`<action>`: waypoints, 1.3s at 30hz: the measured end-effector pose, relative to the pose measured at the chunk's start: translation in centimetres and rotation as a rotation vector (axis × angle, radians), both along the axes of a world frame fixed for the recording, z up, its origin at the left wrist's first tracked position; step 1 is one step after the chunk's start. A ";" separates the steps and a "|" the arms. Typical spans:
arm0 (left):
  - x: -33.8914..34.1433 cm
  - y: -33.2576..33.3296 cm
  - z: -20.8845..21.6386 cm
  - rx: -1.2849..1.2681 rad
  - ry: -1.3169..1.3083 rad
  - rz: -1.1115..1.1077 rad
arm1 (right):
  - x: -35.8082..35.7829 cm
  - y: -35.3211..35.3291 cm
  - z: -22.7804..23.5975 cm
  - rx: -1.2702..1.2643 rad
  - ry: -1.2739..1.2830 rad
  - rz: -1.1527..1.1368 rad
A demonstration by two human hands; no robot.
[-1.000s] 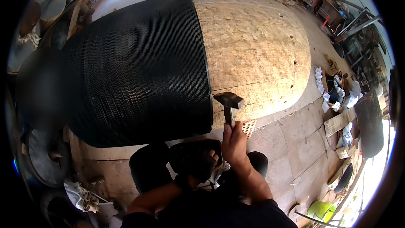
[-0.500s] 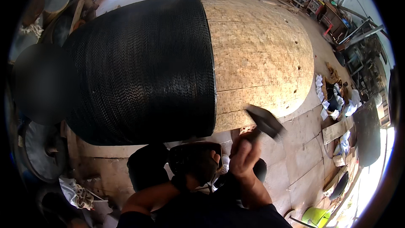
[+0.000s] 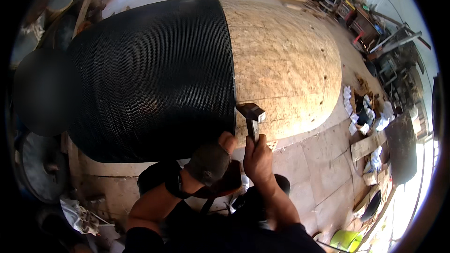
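A large wooden drum (image 3: 286, 61) lies on its side in front of me, its left part wrapped in a black ribbed layer (image 3: 159, 75). My right hand (image 3: 258, 161) is wrapped round the handle of a hammer (image 3: 253, 112). The hammer head is over the pale wood, close beside the black layer's right edge. Covered by a dark glove, my left hand (image 3: 211, 159) reaches the lower part of that same edge. Its bare fingertips are pressed together; anything they hold is hidden. Below it, partly covered, is a dark brown open container (image 3: 232, 180) by my knees.
Round dark discs (image 3: 44, 166) stand at the left, near crumpled white cloth (image 3: 79, 215). On the right lie a wooden board (image 3: 368, 146), white scraps (image 3: 365, 107) and a lime-green bucket (image 3: 346, 241). Machinery and clutter line the far right wall.
My left hand has risen from the container to the black layer's edge. My right hand has brought the hammer left and up, over the wood beside that edge. The view has shifted slightly.
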State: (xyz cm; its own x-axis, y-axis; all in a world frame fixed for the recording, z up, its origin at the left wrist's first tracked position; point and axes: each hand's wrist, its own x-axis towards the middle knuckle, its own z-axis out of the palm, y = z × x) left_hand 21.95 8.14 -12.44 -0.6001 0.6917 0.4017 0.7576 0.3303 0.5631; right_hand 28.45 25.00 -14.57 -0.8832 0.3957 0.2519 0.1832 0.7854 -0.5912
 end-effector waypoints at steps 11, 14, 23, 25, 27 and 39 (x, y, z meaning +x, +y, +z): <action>-7.4 -2.0 0.2 0.298 0.738 0.376 | 1.0 -0.3 0.6 -0.106 0.019 -0.003; -7.6 -1.5 0.2 0.281 0.747 0.428 | 2.5 0.0 0.4 -0.284 0.275 0.048; -7.9 -1.4 0.2 0.166 0.726 0.547 | 2.3 -0.7 3.0 -0.314 0.296 0.104; -8.1 -1.1 1.5 0.117 0.745 0.574 | 2.2 0.0 1.6 -0.099 0.459 0.199; -7.6 -1.0 1.8 0.129 0.698 0.560 | 1.5 -0.2 0.7 -0.014 0.347 0.090; -1.0 3.8 -1.1 0.273 0.308 0.279 | 6.1 -0.1 -2.6 -0.249 0.042 -0.002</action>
State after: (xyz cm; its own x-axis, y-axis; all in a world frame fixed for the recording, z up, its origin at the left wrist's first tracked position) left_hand 20.98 11.97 -13.56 -0.5724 0.3663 0.7336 0.8061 0.4155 0.4214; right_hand 34.52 24.88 -17.18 -0.8730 0.4521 0.1831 0.1558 0.6143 -0.7736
